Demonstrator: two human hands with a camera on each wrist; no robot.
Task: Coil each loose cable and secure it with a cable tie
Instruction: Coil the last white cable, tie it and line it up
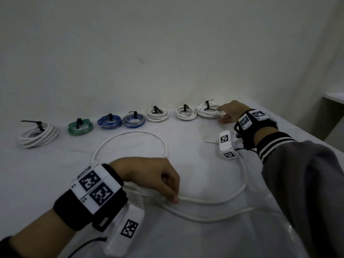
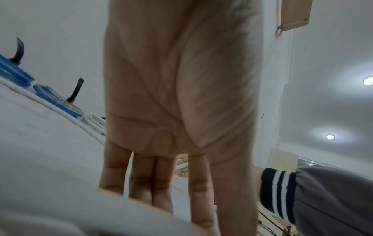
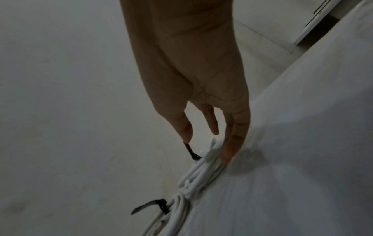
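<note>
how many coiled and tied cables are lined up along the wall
7, left to right in the head view: white coil, green coil, blue coil, blue-grey coil, white coil, white coil, and a white coil under the right hand. None seems hidden.

Seven tied coils lie in a row along the table's far edge, against the wall. The loose cable sprawls before them. Right hand touches the rightmost coil; left hand rests on the loose cable, nearest.
</note>
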